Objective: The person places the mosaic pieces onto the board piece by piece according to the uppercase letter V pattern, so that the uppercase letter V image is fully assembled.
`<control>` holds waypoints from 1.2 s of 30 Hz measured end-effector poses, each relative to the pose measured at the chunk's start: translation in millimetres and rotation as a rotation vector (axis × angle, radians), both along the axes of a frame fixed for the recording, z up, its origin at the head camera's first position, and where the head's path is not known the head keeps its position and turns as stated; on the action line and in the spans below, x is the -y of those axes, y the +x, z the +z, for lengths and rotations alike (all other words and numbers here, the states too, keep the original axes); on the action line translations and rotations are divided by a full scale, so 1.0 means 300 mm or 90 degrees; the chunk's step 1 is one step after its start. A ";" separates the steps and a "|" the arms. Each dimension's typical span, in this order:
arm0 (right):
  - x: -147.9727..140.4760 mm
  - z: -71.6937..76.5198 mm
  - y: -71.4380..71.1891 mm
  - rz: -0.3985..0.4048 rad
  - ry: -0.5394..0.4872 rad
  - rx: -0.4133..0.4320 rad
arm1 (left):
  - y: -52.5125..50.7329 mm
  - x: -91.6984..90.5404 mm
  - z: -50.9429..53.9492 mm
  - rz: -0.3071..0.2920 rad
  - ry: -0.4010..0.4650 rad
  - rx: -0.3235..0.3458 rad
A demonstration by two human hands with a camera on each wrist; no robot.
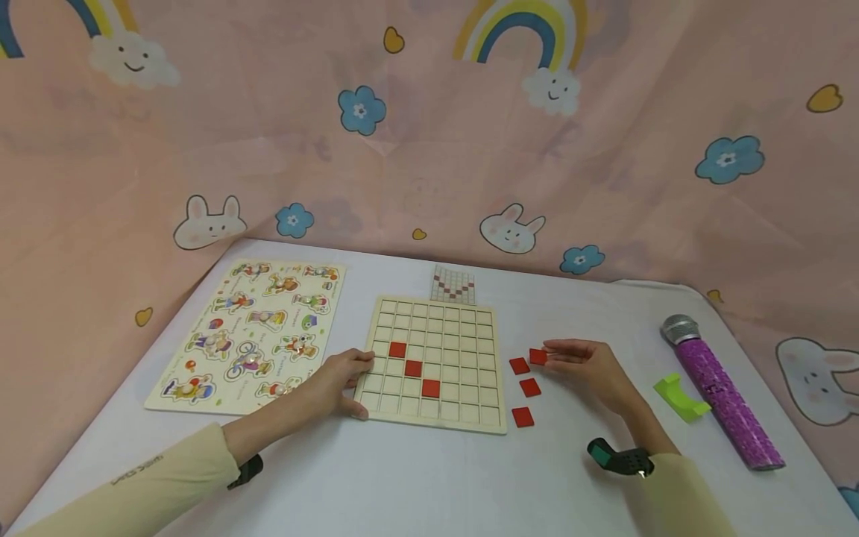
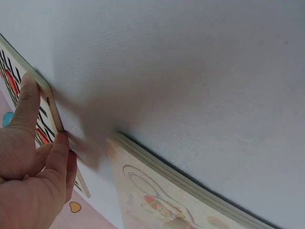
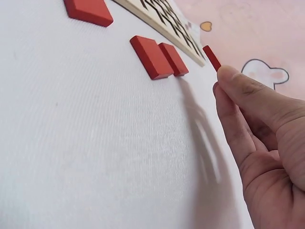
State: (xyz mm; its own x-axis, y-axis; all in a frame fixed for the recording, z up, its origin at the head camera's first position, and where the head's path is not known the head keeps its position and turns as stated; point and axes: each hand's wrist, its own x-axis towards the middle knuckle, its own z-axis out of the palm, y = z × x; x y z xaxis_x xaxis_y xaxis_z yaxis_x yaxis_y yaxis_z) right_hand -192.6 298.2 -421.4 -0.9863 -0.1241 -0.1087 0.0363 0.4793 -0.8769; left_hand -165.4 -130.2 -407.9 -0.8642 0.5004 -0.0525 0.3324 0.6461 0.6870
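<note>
From my distant post I have the right hand [image 1: 590,369] pinching a red tile [image 1: 537,357] between thumb and finger, raised off the cloth to the right of the grid board [image 1: 450,356]. I judge the tile light, stiff and hard, probably painted wood, and tough enough to take a small knock. Its faces look smooth, so it might slip or turn under a careless squeeze; I'd hold it by two opposite edges, well back, with one side left free.

My left hand [image 1: 338,384] is at the left edge of the grid board, thumb and fingertips resting against it near the corner rather than wrapped round it. The board seems flat, rigid and easy to nudge, so a light touch on the rim should steady it.

Three placed tiles [image 1: 413,368] make a diagonal line on the board, and three loose tiles [image 1: 530,387] lie just beside its right edge; the one nearest the held tile sits between it and the board, so I'd pass above it. A small picture card [image 1: 452,286] is at the board's far edge. Left of the board is a picture puzzle [image 1: 231,393]; well off to its right, a green stand [image 1: 681,400] and a purple microphone [image 1: 728,395], both out of the way.
</note>
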 end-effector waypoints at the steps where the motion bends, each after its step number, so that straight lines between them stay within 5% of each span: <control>1: 0.005 0.002 0.000 -0.002 0.000 0.003 | 0.000 0.000 0.000 0.001 0.000 0.001; 36: 0.259 0.006 -0.102 0.058 -0.098 -0.001 | -0.001 -0.007 -0.005 0.020 -0.018 0.008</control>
